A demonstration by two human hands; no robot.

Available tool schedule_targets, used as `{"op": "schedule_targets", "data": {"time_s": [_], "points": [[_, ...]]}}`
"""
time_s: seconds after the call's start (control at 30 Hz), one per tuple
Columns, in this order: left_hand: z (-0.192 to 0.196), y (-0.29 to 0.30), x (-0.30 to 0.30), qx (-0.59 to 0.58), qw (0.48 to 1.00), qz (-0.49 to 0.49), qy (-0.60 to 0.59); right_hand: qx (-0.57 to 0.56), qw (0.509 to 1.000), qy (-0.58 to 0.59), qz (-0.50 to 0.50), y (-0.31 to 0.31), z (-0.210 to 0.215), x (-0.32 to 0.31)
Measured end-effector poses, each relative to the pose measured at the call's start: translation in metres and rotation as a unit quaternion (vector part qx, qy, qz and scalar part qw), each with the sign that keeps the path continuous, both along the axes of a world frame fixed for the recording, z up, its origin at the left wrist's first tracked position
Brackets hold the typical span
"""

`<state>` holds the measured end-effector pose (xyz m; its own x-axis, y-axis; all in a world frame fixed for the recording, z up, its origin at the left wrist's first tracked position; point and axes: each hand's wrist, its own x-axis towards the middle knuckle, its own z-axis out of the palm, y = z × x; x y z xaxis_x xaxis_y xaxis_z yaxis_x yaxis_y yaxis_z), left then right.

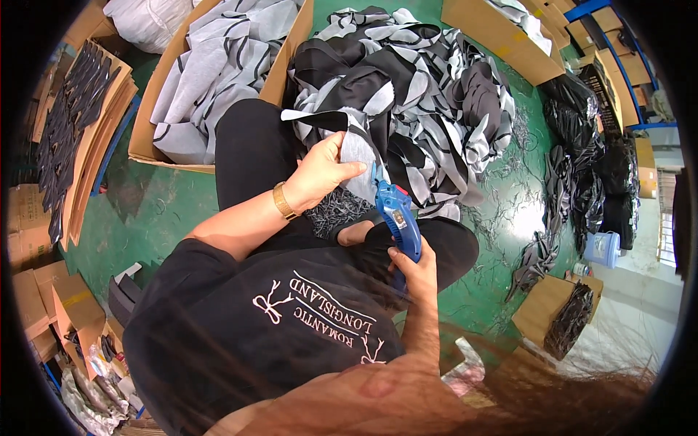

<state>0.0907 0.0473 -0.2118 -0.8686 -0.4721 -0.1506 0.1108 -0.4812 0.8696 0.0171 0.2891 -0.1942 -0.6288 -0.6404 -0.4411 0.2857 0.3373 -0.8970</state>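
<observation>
A grey fabric piece (356,145) with a black side is pinched in my left hand (320,173), thumb on top, in front of my crossed legs. My right hand (417,267) is wrapped round the handle of blue electric scissors (401,218). The blade tip of the scissors meets the edge of the fabric, close to my left thumb. Just beyond lies a large heap of grey and black fabric pieces (356,91). Thin dark trimmings (338,211) are piled between my legs.
A cardboard box (285,73) of grey fabric pieces stands at the far left of the heap. Another cardboard box (502,36) is at the far right. Black plastic bags (574,123) line the right side. Loose trimmings (509,196) litter the green floor. Stacked cardboard (98,145) stands left.
</observation>
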Motion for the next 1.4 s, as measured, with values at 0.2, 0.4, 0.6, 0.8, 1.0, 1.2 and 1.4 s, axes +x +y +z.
{"op": "schedule_targets", "data": {"time_s": [0.2, 0.4, 0.6, 0.8, 1.0, 1.2, 1.4], "points": [[0.004, -0.003, 0.003, -0.036, 0.998, -0.047, -0.01, 0.003, 1.0, 0.012, 0.013, -0.001, 0.001, -0.009], [0.005, -0.006, 0.004, -0.021, 0.997, -0.073, -0.017, -0.088, 0.995, -0.045, 0.0, -0.004, -0.001, -0.018], [0.012, -0.011, 0.005, 0.022, 0.998, -0.057, -0.013, -0.179, 0.977, -0.084, -0.081, 0.004, -0.006, -0.032], [0.024, -0.087, 0.021, -0.056, 0.977, 0.185, 0.089, -0.189, 0.973, -0.062, -0.117, 0.013, -0.009, -0.05], [0.037, -0.169, 0.071, -0.073, 0.905, 0.382, 0.174, -0.202, 0.965, -0.076, -0.145, 0.022, -0.023, -0.076], [0.011, -0.118, 0.009, -0.034, 0.964, 0.248, 0.085, -0.267, 0.937, -0.176, -0.142, 0.022, -0.045, -0.099], [-0.135, -0.079, -0.094, 0.242, 0.964, 0.047, -0.102, -0.295, 0.917, -0.223, -0.152, 0.017, -0.051, -0.11]]}}
